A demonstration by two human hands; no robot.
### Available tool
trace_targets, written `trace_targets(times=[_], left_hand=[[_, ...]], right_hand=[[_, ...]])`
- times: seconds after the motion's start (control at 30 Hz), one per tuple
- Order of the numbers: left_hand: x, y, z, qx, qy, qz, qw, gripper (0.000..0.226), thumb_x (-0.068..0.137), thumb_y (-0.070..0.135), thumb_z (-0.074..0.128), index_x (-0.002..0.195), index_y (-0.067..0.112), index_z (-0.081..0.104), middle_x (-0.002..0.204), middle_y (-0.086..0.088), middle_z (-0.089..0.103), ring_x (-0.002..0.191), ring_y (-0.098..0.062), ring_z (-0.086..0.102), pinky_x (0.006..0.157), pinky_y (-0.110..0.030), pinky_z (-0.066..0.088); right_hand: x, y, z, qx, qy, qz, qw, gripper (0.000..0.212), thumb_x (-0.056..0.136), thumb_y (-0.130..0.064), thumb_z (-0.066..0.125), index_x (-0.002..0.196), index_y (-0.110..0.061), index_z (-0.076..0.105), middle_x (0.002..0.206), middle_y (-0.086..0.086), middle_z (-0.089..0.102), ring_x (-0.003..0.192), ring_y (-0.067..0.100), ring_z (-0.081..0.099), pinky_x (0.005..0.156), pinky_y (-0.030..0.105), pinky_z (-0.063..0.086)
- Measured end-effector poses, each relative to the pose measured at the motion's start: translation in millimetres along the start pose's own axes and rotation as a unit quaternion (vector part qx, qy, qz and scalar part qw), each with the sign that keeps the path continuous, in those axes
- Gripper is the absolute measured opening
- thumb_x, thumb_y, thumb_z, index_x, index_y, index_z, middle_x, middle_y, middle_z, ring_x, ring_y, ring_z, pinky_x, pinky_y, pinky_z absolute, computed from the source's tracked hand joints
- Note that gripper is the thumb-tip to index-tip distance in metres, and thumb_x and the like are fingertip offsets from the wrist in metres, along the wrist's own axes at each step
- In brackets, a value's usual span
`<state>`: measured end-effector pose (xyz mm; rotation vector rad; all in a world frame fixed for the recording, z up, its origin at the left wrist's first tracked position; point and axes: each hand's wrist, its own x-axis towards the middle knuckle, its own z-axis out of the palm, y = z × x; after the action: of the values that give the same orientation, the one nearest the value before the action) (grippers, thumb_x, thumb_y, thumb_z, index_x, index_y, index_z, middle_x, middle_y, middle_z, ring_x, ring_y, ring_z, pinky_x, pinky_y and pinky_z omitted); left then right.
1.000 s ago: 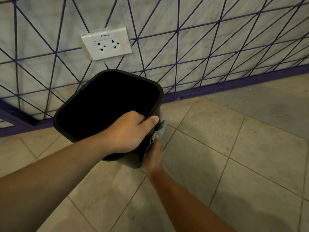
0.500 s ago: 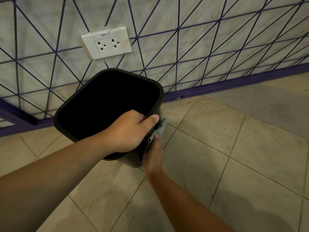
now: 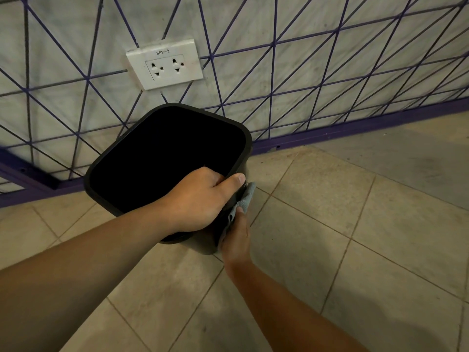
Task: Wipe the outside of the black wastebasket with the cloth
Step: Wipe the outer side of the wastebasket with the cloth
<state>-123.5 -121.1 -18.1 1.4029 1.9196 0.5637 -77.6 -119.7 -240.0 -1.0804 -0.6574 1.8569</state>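
The black wastebasket (image 3: 114, 158) stands tilted on the tiled floor by the wall, its open mouth facing me. My left hand (image 3: 200, 199) grips its near rim, fingers inside and thumb over the corner. My right hand (image 3: 236, 237) holds a grey-blue cloth (image 3: 247, 198) against the basket's right outer side, just below the rim. Most of the cloth is hidden between the hand and the basket.
A grey wall with a purple line pattern and a purple skirting (image 3: 355, 128) runs behind the basket. A white double socket (image 3: 165, 64) sits on the wall above it. Beige floor tiles (image 3: 330, 224) spread to the right and toward me.
My right hand has slid the cloth slightly down along the basket's right side. The left hand keeps its grip on the rim and the basket has barely moved.
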Motion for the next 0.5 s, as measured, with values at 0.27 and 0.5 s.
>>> trace_targets(times=[0.27, 0.5], left_hand=[[0.6, -0.1, -1.5, -0.002, -0.004, 0.0, 1.0, 0.066, 0.101, 0.049, 0.047, 0.083, -0.013, 0.061, 0.079, -0.036, 0.061, 0.073, -0.048, 0.062, 0.07, -0.057, 0.051], [-0.2, 1.6, -1.1, 0.006, 0.005, 0.007, 1.0, 0.063, 0.102, 0.046, 0.047, 0.078, -0.01, 0.06, 0.075, -0.033, 0.062, 0.072, -0.046, 0.063, 0.072, -0.057, 0.051]], right_hand=[[-13.5, -8.5, 4.1, -0.042, 0.003, -0.016, 0.999, 0.088, 0.093, -0.076, 0.044, 0.164, -0.025, 0.033, 0.164, 0.005, 0.046, 0.154, 0.022, 0.041, 0.128, 0.053, 0.033], [-6.5, -15.1, 10.2, -0.025, 0.036, -0.027, 0.999, 0.095, 0.085, -0.081, 0.047, 0.164, -0.029, 0.035, 0.164, 0.001, 0.046, 0.153, 0.019, 0.042, 0.128, 0.052, 0.032]])
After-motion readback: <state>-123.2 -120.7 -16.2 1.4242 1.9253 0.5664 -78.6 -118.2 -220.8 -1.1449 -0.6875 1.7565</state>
